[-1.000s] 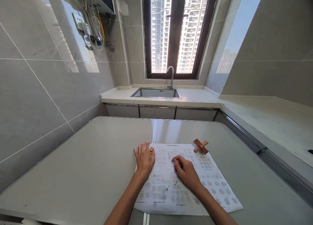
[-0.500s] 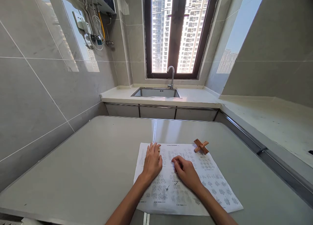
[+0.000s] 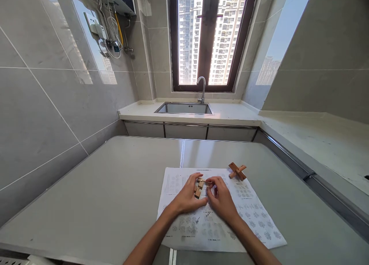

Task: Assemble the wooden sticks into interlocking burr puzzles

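Pale tabletop [image 3: 100, 196], split by a seam running from near to far, fills the near part of a tiled room. Beyond it stand a dark-framed window [image 3: 205, 38] and, below that, a white countertop [image 3: 230, 108] with an inset sink [image 3: 186, 109]. The printed sheet [image 3: 197, 226], covered in rows of small grey diagrams with a few dark handwritten strokes, lies flat across the seam, directly before the wearer; this position presumably keeps the diagrams in sight between the forearms.

The two hands meet over the far half of the sheet, probably so that one can steady while the other handles detail. The left hand [image 3: 188, 197] is half closed in a C, fingers at the far side and thumb at the near side, with the wooden blocks held in the gap. The right hand [image 3: 220, 196] is curled, its thumb and forefinger nearly together, and seems to pinch the blocks' right end; how firmly cannot be told.

Crossed reddish-brown wooden slats [image 3: 237, 171] straddle the sheet's far right corner, apart from both hands. They may be set there to stay clear of the fingers, and may also weigh the corner down.

Smallest are the notched light-wood blocks [image 3: 198, 189], slanted between the hands above the sheet; their exact joints are too small to tell.
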`<state>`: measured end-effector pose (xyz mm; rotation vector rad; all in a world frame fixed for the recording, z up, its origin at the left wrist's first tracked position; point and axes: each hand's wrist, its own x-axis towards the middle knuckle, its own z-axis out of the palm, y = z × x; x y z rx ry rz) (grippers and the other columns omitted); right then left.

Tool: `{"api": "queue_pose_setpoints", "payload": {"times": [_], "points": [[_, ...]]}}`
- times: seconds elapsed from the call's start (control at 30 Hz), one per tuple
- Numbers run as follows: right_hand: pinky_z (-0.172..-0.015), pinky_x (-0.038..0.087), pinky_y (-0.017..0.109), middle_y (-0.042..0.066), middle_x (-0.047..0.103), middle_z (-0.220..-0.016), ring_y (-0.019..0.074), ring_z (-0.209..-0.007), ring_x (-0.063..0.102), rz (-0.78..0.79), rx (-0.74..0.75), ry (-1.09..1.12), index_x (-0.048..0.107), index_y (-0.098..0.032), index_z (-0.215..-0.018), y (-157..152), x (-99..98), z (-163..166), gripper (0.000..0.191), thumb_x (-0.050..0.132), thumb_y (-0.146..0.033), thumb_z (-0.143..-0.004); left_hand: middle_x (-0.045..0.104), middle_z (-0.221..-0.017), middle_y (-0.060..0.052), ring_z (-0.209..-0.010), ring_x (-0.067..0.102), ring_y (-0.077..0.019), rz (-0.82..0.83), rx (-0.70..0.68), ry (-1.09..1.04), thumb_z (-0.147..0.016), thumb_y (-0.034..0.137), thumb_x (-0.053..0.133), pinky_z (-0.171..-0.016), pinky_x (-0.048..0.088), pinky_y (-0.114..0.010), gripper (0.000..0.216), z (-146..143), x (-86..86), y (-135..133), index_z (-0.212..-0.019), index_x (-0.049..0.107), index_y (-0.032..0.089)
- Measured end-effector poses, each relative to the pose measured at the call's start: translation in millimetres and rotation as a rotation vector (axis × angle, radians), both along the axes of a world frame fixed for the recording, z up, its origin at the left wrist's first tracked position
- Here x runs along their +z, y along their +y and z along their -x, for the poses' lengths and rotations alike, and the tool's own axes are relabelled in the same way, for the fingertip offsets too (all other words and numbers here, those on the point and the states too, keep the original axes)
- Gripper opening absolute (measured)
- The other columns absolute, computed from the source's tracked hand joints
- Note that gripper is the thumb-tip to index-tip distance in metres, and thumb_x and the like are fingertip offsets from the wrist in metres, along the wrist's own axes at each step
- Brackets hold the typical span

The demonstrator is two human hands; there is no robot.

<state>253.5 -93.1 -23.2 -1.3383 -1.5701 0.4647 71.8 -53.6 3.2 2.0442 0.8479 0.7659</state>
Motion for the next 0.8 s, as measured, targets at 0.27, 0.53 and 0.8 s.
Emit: {"api": "queue_pose_setpoints", "payload": {"times": [0.27, 0.53, 0.8], "points": [[-0.107, 0.045, 0.050, 0.010, 0.064, -0.128, 0.0300, -0.122, 0.057, -0.081, -0.060, -0.068, 0.062, -0.025, -0.124, 5, -10.3, -5, 0.039, 0.056, -0.018, -0.087, 0.047, -0.148, -0.018, -0.140, 0.042, -0.0412, -0.266, 0.054, 0.234, -0.055, 0.051, 0.093, -0.116, 0.038, -0.057, 0.102, 15, -7.8, 13, -0.142, 0.047, 0.020], [-0.090, 0.051, 0.042, 0.008, 0.071, -0.104, 0.0277, -0.100, 0.064, 0.026, -0.031, -0.061, 0.066, -0.023, -0.100, 7, -15.6, -6, 0.014, 0.057, -0.024, -0.089, 0.061, -0.126, -0.011, -0.119, 0.055, -0.0347, -0.402, 0.151, 0.344, -0.063, 0.054, 0.090, -0.102, 0.047, -0.050, 0.064, 15, -3.3, 16, -0.111, 0.064, 0.021], [-0.078, 0.049, 0.036, 0.007, 0.071, -0.097, 0.0255, -0.088, 0.065, 0.099, -0.133, -0.039, 0.065, -0.022, -0.096, 9, -16.8, -11, 0.014, 0.058, -0.026, -0.084, 0.063, -0.117, -0.009, -0.100, 0.063, -0.0306, -0.321, 0.101, 0.401, -0.066, 0.057, 0.088, -0.088, 0.052, -0.043, 0.066, 15, 5.2, 14, -0.117, 0.063, 0.023]]}}
